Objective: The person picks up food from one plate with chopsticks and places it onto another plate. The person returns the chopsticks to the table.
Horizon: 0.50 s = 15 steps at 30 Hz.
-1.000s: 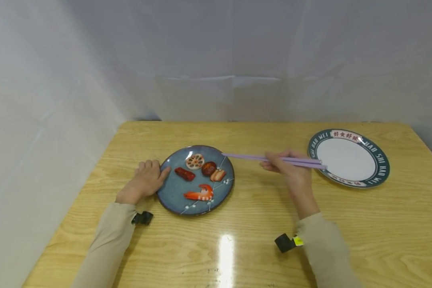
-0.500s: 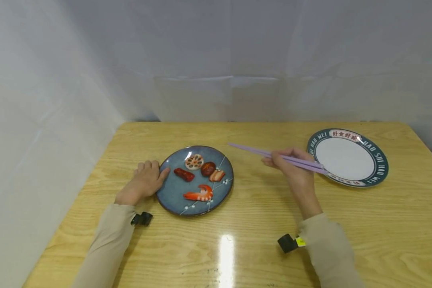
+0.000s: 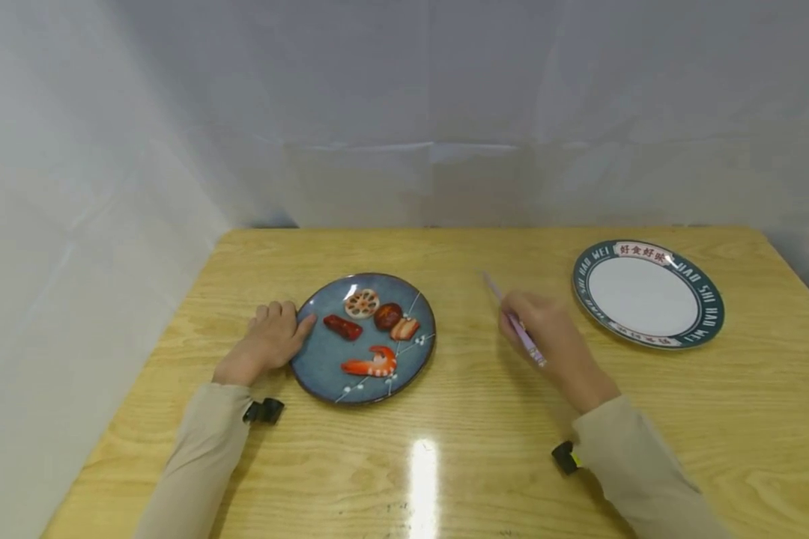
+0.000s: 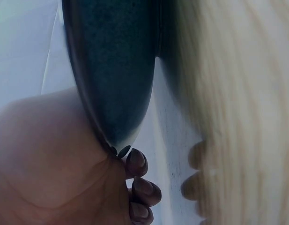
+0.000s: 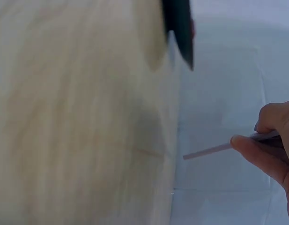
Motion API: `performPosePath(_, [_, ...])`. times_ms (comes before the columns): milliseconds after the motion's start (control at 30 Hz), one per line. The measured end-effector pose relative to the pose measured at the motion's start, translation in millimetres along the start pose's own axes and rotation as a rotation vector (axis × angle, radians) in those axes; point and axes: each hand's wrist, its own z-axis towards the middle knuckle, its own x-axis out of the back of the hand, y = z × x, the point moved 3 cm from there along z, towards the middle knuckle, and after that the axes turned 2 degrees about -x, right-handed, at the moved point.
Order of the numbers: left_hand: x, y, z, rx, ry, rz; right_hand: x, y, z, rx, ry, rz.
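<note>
My left hand (image 3: pixel 266 340) grips the left rim of a blue-grey plate (image 3: pixel 320 370), thumb over the edge; in the left wrist view the fingertips (image 4: pixel 143 186) curl by its underside. On this plate lie a lotus root slice (image 3: pixel 362 303), a shiitake mushroom (image 3: pixel 387 317), a pale meat slice (image 3: pixel 404 329), a dark red meat piece (image 3: pixel 342 326) and a shrimp (image 3: pixel 371 362). Between the two plates, my right hand (image 3: pixel 553 340) holds lilac chopsticks (image 3: pixel 527 338) above the table. Their far ends point away from me. In the right wrist view one chopstick end (image 5: pixel 207 151) shows.
A white plate with a green lettered rim (image 3: pixel 709 296) sits at the back right, to the right of my right hand. The wooden table (image 3: pixel 472 427) ends at a pale sheet (image 3: pixel 431 180) behind it and another at the left.
My right hand has turned, and the chopsticks swung from pointing left at the blue-grey plate to pointing away. Their tips moved right. My left hand and the food stay put.
</note>
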Motion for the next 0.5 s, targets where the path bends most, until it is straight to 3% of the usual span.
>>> performPosePath(300, [-0.6,-1.7,1.2,-0.001,0.002,0.009,-12,-3,-19.1,0.171,-0.397,-0.365])
performPosePath(500, [-2.4,-2.5,1.3,-0.005,0.007,0.008,-17,0,-30.0,0.299,-0.488,-0.535])
